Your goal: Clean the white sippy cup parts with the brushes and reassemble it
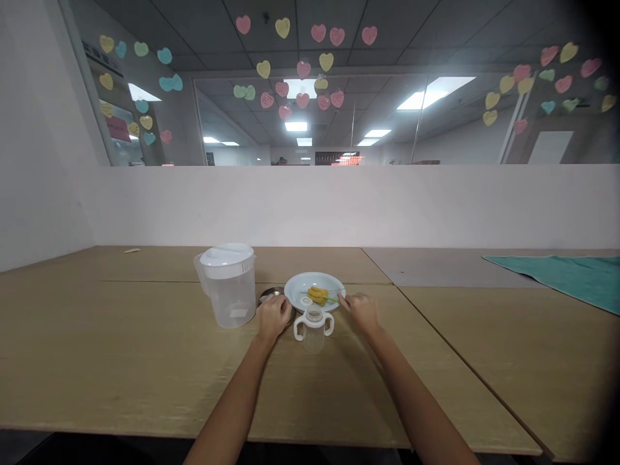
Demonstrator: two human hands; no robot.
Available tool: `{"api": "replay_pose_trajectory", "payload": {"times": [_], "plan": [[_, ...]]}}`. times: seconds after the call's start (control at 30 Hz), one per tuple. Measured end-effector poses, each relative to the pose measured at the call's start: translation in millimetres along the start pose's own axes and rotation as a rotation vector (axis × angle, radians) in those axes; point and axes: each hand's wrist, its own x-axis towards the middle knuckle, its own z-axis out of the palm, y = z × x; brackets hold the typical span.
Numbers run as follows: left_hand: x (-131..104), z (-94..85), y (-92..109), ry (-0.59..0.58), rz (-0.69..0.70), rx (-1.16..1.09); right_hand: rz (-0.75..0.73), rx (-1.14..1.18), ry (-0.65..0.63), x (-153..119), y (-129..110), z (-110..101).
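A white plate (296, 285) on the table holds a yellow sponge-like piece (317, 295) with a green stem (331, 298), and a small white ring (306, 301). My right hand (362, 311) is closed on the stem's end at the plate's right edge. My left hand (274, 316) is curled beside the plate's left edge, over a round metal dish (272, 292); whatever its fingers hold is hidden. Between my hands, in front of the plate, stands a clear bottle (314, 339) with two white handles, its top uncovered.
A clear plastic pitcher (234, 294) with a white lid stands left of my left hand. A green cloth (571, 274) lies at the far right. Behind the wooden table (145, 361) rises a white wall (339, 206) below a window with heart-shaped notes.
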Motion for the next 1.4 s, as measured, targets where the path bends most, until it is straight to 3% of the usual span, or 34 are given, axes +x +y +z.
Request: {"api": "replay_pose_trajectory", "payload": {"times": [0.23, 0.5, 0.8, 1.07, 1.2, 1.4], "plan": [[0.8, -1.5, 6.6, 0.005, 0.093, -0.080, -0.006, 0.189, 0.023, -0.9, -12.4, 8.2], [1.6, 3.2, 4.1, -0.045, 0.116, -0.155, 0.188, 0.387, -0.040, -3.4, -16.9, 1.9], [1.3, 11.7, 7.0, -0.045, 0.015, -0.176, 0.307, 0.596, 0.037, -1.3, -20.0, -3.4], [1.4, 16.4, 7.4, 0.072, -0.105, -0.367, 0.320, 0.799, 0.004, -2.9, -20.8, -5.6], [0.5, 12.6, 8.9, 0.138, -0.098, -0.418, 0.337, 0.863, -0.041, -1.4, -16.7, -6.7], [-1.5, 7.5, 14.3, 0.172, 0.001, -0.345, 0.436, 0.746, 0.109, -0.6, -12.5, -10.1]]}}
